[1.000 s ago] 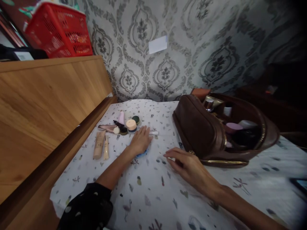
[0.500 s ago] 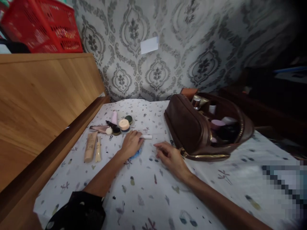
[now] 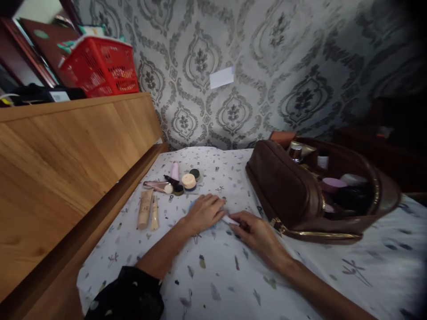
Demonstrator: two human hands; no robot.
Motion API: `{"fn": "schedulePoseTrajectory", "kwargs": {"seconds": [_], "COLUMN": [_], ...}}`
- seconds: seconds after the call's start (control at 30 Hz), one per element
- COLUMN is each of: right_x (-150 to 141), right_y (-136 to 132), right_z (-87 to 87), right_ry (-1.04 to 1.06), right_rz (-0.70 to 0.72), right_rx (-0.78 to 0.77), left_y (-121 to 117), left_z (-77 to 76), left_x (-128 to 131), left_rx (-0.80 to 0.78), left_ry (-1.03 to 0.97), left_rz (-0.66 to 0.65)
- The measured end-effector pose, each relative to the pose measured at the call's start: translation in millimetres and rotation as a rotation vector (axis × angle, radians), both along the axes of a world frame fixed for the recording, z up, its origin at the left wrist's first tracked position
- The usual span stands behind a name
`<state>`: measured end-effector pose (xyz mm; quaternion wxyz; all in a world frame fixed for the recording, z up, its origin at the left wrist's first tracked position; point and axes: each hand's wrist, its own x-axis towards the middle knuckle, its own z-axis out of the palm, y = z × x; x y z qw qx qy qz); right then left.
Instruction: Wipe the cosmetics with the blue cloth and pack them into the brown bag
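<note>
My left hand (image 3: 204, 213) lies on the patterned bedsheet (image 3: 216, 275) with its fingers curled around one end of a small white stick (image 3: 229, 220). A blue item under that hand is mostly hidden. My right hand (image 3: 256, 231) meets it from the right, fingertips pinching the other end of the white stick. Both hands sit just left of an open brown cosmetic bag (image 3: 290, 191) filled with jars and bottles.
Several cosmetics lie in a group at the back left: two beige tubes (image 3: 146, 214), a pink tube (image 3: 174, 170), a round cream jar (image 3: 189, 181), a brush. A wooden headboard (image 3: 66, 151) runs along the left, a red basket (image 3: 100, 66) on top. Patterned wallpaper is behind.
My left hand drew the white stick back from near the cosmetics toward me, and my right hand came over to take its other end. The camera view shifted.
</note>
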<state>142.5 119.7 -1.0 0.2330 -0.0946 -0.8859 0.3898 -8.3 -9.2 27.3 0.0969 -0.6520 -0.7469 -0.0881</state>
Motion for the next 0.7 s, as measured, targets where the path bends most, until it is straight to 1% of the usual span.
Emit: {"fn": "schedulePoseTrajectory", "kwargs": {"seconds": [0.07, 0.13, 0.2, 0.27, 0.33, 0.37, 0.43, 0.47, 0.53, 0.57, 0.63, 0.7], "right_x": [-1, -1, -2, -1, -1, -1, 0, 0, 0, 0, 0, 0], "right_y": [0, -1, -2, -3, -4, -5, -5, -6, -6, -6, -6, -6], "right_z": [-0.4, -1.4, -2.3, -2.8, -2.8, -2.7, -2.6, -2.5, -2.4, -2.3, -1.7, -0.5], "right_ry": [0.004, -0.003, -0.016, -0.032, -0.045, -0.05, -0.061, -0.067, -0.077, -0.079, -0.085, -0.097], "right_rz": [0.004, 0.003, -0.009, -0.012, -0.001, 0.003, 0.003, 0.002, 0.002, 0.001, -0.009, -0.027], "right_rx": [0.028, 0.057, 0.084, 0.106, 0.122, 0.126, 0.131, 0.133, 0.14, 0.147, 0.165, 0.173], "left_y": [-10, -24, -40, -54, -62, -63, -60, -56, -45, -39, -27, -19], "left_z": [-0.9, -3.7, -6.7, -6.4, -0.8, 3.7, 13.7, 18.1, 22.6, 22.3, 17.1, 8.5], "left_x": [2, 7, 13, 16, 17, 16, 14, 14, 15, 16, 19, 21], "left_rx": [0.031, 0.045, 0.019, -0.051, -0.105, -0.105, -0.033, 0.022, 0.094, 0.089, 0.017, -0.061], "left_ry": [0.017, 0.031, 0.032, 0.022, -0.005, -0.029, -0.09, -0.123, -0.168, -0.17, -0.148, -0.136], "left_rz": [0.08, 0.19, 0.273, 0.284, 0.274, 0.276, 0.284, 0.268, 0.163, 0.083, -0.057, -0.115]}}
